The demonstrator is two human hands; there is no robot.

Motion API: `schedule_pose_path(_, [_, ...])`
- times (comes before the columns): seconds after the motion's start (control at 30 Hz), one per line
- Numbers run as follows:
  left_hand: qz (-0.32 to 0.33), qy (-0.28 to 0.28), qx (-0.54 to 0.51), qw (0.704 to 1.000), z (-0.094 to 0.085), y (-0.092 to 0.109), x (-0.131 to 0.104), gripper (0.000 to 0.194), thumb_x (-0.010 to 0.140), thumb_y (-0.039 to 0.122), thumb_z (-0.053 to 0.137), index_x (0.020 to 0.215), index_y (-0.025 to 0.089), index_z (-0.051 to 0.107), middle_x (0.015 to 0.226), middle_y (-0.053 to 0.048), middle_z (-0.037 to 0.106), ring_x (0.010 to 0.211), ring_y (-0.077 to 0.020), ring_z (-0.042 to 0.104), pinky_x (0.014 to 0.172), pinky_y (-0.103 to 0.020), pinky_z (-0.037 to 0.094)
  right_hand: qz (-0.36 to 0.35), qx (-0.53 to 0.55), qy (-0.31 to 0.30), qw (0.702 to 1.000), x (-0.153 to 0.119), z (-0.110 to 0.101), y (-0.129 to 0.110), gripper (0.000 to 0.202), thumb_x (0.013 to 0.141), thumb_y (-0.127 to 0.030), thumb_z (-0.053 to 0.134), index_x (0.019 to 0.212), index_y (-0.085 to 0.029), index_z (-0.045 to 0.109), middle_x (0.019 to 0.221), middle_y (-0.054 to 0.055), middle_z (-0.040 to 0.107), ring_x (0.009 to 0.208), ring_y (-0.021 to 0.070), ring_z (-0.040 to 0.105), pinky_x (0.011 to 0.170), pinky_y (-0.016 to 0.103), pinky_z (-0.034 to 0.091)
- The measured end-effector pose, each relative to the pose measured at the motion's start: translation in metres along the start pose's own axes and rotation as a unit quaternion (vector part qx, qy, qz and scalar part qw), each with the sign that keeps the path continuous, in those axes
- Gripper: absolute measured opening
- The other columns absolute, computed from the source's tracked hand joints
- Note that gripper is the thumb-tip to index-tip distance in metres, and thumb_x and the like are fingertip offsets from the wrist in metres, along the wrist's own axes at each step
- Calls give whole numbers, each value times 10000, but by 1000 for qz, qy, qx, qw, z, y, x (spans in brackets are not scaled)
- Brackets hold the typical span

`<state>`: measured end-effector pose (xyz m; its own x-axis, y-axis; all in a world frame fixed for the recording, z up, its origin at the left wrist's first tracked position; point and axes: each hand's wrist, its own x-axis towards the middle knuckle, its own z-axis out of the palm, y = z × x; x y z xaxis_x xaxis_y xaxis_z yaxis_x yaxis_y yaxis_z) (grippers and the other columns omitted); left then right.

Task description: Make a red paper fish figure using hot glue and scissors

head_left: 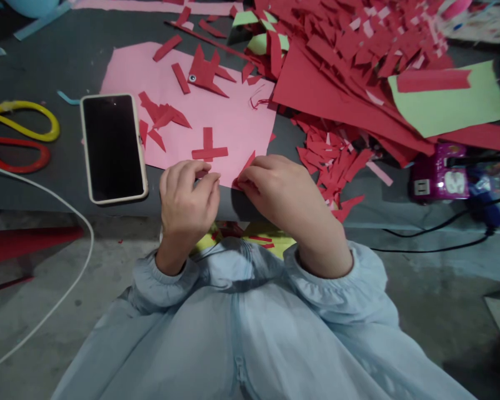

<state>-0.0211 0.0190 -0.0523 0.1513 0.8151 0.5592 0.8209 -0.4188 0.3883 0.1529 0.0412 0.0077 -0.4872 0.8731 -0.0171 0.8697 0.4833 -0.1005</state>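
My left hand (189, 194) is at the near edge of the pink paper (233, 119), just below a red paper cross (209, 151). Its thumb and fingertips are curled close together, and whatever they may hold is too small to make out. My right hand (281, 186) pinches a red paper piece (249, 164) at the sheet's lower right corner. On the pink paper lie a red fish-like cutout (206, 72) with a stick-on eye and a second red cutout (162, 114), with loose red strips around them.
A phone (115, 147) and scissors (23, 155) lie on the left, near a white cable (81, 216). Red scraps (350, 33), stacked red sheets (329, 91), green paper (454, 105) and a purple package (439, 172) occupy the right.
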Motion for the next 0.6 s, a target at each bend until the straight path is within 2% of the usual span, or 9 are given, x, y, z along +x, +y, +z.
schedule_pose_path(0.07, [7,0,-1,1000,-1,0,0,148,928,191,603,996,204,734,1065,-77,711,1056,-234,633,959,-412,465,-1,-3,-5,1000,1,-1,0,206,916,-69,551,868,-106,748,852,135,713,809,249,616,708,341,410])
schedule_pose_path(0.27, [97,-40,-23,994,-8,-1,2,199,909,180,609,1007,277,752,1139,-48,699,1154,-242,593,1033,-453,435,22,12,-3,1000,0,0,0,219,906,-55,537,882,-101,750,875,146,717,810,246,612,702,342,404])
schedule_pose_path(0.47, [112,-68,20,991,-6,-1,1,249,892,147,598,1054,277,735,1202,-57,677,1239,-255,554,1095,-495,401,48,40,-10,998,0,2,1,215,899,-63,547,887,-105,758,898,153,727,819,247,620,700,345,409])
schedule_pose_path(0.6, [110,-70,19,991,-5,-1,0,240,893,147,602,1054,274,728,1195,-59,675,1234,-258,555,1098,-503,392,67,65,14,996,-4,7,4,200,902,-92,572,919,-131,768,903,126,742,822,242,634,689,335,411])
